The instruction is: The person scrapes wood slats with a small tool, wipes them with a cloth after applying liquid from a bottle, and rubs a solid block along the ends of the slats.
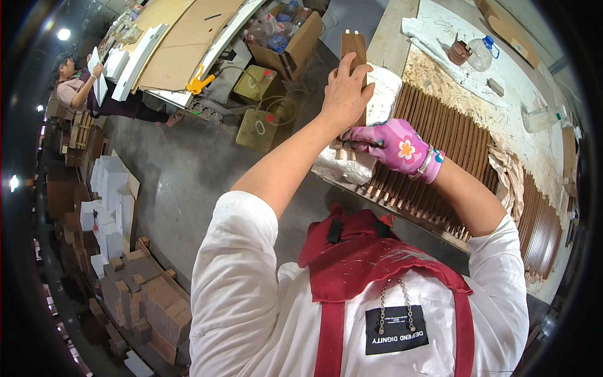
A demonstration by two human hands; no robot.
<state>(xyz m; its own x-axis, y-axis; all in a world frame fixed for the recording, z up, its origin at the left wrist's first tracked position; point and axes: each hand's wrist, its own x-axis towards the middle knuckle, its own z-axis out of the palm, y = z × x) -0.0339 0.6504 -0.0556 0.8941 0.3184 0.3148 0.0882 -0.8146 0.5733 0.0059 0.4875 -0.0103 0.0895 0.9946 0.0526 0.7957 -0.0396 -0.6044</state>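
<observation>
A brown wooden slat point(353, 45) with pale dowel pegs at its ends lies across a white wrapped block point(384, 88). My left hand point(344, 94), bare, grips the slat's far part, fingers over its face and thumb along the right edge. In a pink flowered glove with dark-stained fingertips, my right hand point(402, 147) is closed at the slat's near end, just above its pegs point(344, 154). Whatever lies between those gloved fingers is hidden. Beside it, a long row of similar brown slats point(440, 135) stands packed together, pegs toward me.
A bottle with a blue cap point(482, 53), a brown cut-open container point(459, 51) and crumpled brown paper point(507, 179) lie on the bench. Square yellowish cans point(256, 130) and a carton of bottles point(286, 41) stand beyond. Far left, a person point(78, 88) handles a white panel.
</observation>
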